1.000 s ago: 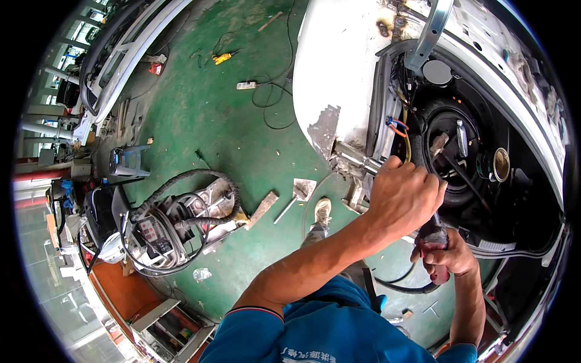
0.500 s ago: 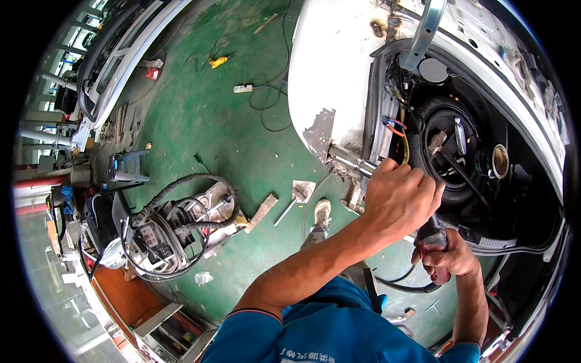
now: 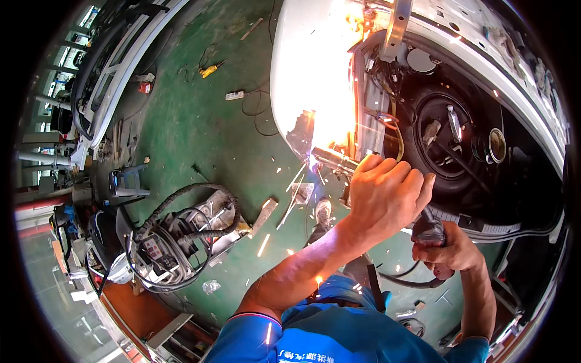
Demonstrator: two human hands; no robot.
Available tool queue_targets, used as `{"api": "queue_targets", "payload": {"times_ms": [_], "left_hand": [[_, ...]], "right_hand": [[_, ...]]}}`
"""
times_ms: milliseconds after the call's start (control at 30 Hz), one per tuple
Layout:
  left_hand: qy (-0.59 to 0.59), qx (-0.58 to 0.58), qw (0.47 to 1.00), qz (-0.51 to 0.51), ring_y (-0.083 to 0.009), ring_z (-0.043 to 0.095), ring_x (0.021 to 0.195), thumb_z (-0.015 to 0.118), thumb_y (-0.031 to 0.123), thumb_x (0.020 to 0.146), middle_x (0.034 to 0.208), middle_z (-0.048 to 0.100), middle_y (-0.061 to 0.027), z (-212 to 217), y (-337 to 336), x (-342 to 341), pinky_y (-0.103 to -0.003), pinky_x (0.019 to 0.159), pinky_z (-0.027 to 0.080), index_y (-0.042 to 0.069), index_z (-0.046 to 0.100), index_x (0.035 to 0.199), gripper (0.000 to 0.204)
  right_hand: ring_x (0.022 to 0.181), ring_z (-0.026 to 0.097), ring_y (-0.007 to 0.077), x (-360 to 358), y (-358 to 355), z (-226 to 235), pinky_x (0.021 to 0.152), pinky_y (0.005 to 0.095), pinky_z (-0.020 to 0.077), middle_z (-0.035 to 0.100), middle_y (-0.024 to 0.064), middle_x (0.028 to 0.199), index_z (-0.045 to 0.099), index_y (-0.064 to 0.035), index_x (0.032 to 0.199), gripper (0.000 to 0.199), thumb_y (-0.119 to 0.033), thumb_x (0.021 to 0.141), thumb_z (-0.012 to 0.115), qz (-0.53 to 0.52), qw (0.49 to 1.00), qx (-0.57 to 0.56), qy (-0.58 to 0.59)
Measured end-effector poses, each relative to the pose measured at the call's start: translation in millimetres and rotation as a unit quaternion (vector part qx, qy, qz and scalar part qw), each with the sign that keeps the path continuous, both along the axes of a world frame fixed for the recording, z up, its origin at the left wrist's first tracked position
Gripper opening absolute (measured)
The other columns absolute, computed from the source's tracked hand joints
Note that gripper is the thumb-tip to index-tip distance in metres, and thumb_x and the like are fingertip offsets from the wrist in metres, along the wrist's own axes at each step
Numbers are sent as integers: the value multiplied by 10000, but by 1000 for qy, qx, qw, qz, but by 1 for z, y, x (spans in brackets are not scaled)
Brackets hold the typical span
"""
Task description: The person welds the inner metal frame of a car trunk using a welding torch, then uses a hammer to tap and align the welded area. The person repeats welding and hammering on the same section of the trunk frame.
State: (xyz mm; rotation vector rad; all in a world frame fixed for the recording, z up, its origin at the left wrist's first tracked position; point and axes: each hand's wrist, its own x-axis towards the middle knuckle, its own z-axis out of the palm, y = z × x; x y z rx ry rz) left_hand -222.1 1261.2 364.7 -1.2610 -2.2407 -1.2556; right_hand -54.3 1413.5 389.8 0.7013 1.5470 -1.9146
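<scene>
At the car body's cut rear edge [image 3: 363, 121], I keep my left hand [image 3: 387, 193] curled over the welding torch [image 3: 339, 160], steadying its sparking tip, while my right hand's [image 3: 451, 251] fingers wrap the torch handle [image 3: 428, 230] below.

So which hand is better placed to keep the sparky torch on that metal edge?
Probably the left hand: it sits right by the bright arc on the car body. The right hand is farther back, wrapped around the torch handle.
</scene>
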Motion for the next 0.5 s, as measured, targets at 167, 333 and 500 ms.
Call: {"api": "queue_targets", "payload": {"times_ms": [167, 333, 500], "left_hand": [[2, 0, 1000, -29, -215, 512, 557, 793, 176, 806, 583, 494, -22, 2, 2, 6, -368, 617, 360, 100, 537, 613, 330], [-5, -34, 998, -60, -197, 491, 577, 809, 171, 785, 601, 484, -9, 7, 4, 28, -349, 647, 356, 108, 541, 632, 315], [2, -75, 995, -61, -194, 476, 561, 819, 167, 770, 595, 494, -5, -7, 2, 30, -340, 633, 340, 105, 546, 634, 311]], "right_hand": [[749, 623, 107, 4, 6, 0, 629, 263, 516, 682, 36, 904, 652, 3, 1148, 445, -87, 770, 870, 8, 999, -24, -20], [780, 574, 94, 31, 9, -12, 697, 255, 488, 644, 7, 887, 657, 4, 1184, 529, -141, 744, 914, -4, 999, -31, -15], [785, 644, 138, 43, 0, -47, 711, 299, 530, 712, 72, 903, 608, 56, 1220, 592, -193, 774, 908, -13, 994, 19, 102]]}}
